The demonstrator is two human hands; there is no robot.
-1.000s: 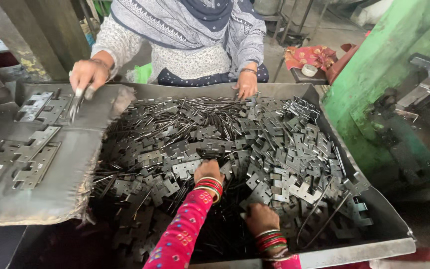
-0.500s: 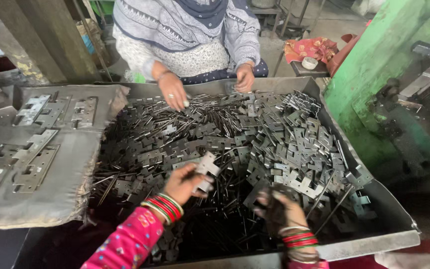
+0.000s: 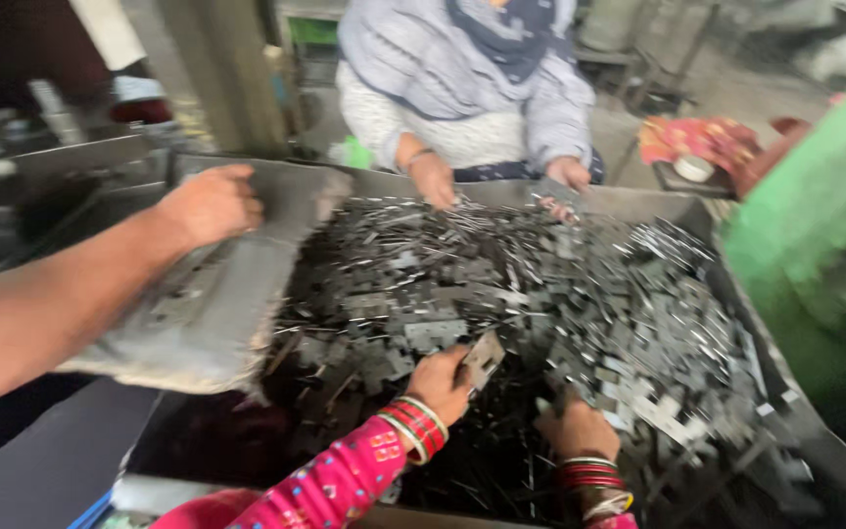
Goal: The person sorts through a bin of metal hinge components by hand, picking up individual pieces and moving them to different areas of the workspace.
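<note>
Since the earlier frame, left hand has pinched and raised one stamped plate above the pile, apparently for inspection, while right hand digs in, grip indeterminate.

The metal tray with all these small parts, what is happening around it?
A person's left hand holds a flat metal piece over the heap of metal pieces in the tray. The right hand digs into the heap. Opposite, a seated person's hands reach in too. A third person's hand rests on the grey cloth.
</note>
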